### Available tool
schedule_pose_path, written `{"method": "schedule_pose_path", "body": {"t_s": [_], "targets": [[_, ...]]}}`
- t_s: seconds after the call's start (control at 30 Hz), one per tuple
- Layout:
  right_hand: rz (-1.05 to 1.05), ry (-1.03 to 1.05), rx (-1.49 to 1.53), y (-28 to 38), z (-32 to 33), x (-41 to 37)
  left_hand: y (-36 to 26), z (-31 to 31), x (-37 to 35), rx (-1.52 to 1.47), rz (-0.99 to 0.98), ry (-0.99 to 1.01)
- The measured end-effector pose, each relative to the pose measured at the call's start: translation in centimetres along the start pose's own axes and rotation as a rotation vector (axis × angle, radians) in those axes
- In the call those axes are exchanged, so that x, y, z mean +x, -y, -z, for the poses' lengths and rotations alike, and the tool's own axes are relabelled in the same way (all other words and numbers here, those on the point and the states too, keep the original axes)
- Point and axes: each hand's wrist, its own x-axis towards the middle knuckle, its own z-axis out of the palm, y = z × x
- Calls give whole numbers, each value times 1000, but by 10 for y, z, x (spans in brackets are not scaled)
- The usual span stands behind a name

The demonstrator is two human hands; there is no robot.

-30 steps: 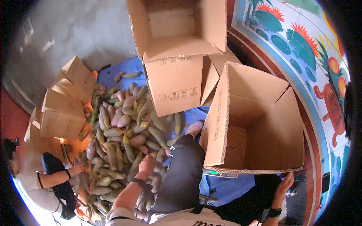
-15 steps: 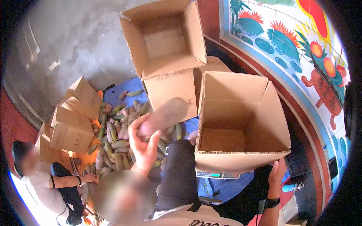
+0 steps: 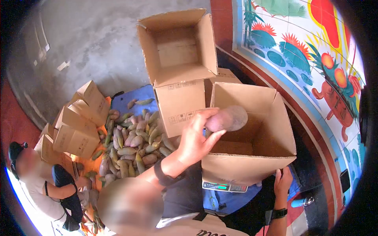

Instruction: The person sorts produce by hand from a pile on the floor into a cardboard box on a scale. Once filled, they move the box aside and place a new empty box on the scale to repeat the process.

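Observation:
A large purple-and-grey radish [image 3: 232, 118], slightly blurred, is in my left hand [image 3: 201, 137], its fingers and thumb closed round one end. It hangs over the opening of the cardboard box [image 3: 248, 169] at the centre right. My right hand [image 3: 282, 181] is at that box's lower right corner, fingers gripping there; part of them is hidden. Under the box's front edge shows a scale [image 3: 224, 187] with a lit green display. The box's visible inside is bare cardboard.
Another open box [image 3: 181, 74] stands on a carton behind. Many radishes [image 3: 130, 151] lie heaped at left on blue and orange sheets. Smaller cartons [image 3: 75, 139] stand beyond them. A co-worker [image 3: 45, 192] sits at far left. A bottle [image 3: 302, 202] lies at right.
My left hand has carried the radish right, from above the heap to over the box opening. My right hand stays by the box corner. The view has shifted slightly.

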Motion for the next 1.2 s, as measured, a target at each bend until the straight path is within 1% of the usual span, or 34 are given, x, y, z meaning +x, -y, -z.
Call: {"method": "schedule_pose_path", "body": {"t_s": [0.07,0.1,0.13,0.23,0.27,0.33,0.37,0.43,0.47,0.53,0.63,0.67,0.73,0.77,0.83,0.87,0.93,0.97,1.0,1.03,1.07,1.13,1.17,1.2], "targets": [[-9,2,2,-2,0,0,4,-11,0,-87,193,193],[-5,2,3,-3,0,0,7,-16,1,-95,154,204],[-3,10,-1,-4,0,-1,9,-21,-1,-93,154,200],[-8,33,-18,-6,0,-2,16,-31,-3,-90,161,378],[-18,50,-29,-7,1,-2,17,-32,-3,-90,162,376],[-9,45,-2,-1,3,0,16,-29,4,-86,294,670],[-1,39,25,1,3,1,16,-28,4,-85,297,669],[-9,50,30,3,3,1,17,-29,6,12,194,845],[-17,59,34,3,3,1,17,-29,6,14,197,844],[-18,70,28,2,2,0,18,-29,7,59,151,978],[-4,80,23,3,2,0,22,-31,4,105,101,1012],[15,79,26,3,2,1,25,-34,1,102,103,1011],[-10,83,21,3,1,0,29,-39,-3,84,88,773],[-34,84,18,2,0,0,29,-40,-5,82,90,772],[-42,86,6,-2,-1,-1,24,-38,-4,53,103,666],[-50,86,-3,-3,-1,-2,23,-38,-3,51,104,665],[-30,96,22,-1,2,-1,23,-37,-2,-96,169,611],[-9,102,50,0,2,0,24,-37,-3,-96,172,609],[-6,105,49,1,2,1,26,-39,-5,-163,196,589],[-31,93,60,2,1,1,27,-40,-6,-229,218,568],[-56,78,71,2,0,3,26,-40,-5,-229,219,564],[-58,97,50,1,1,2,25,-41,-5,-380,277,455],[-61,113,29,0,1,2,24,-41,-6,-380,282,449],[-53,118,29,-3,1,2,24,-42,-7,-439,307,369]]}}
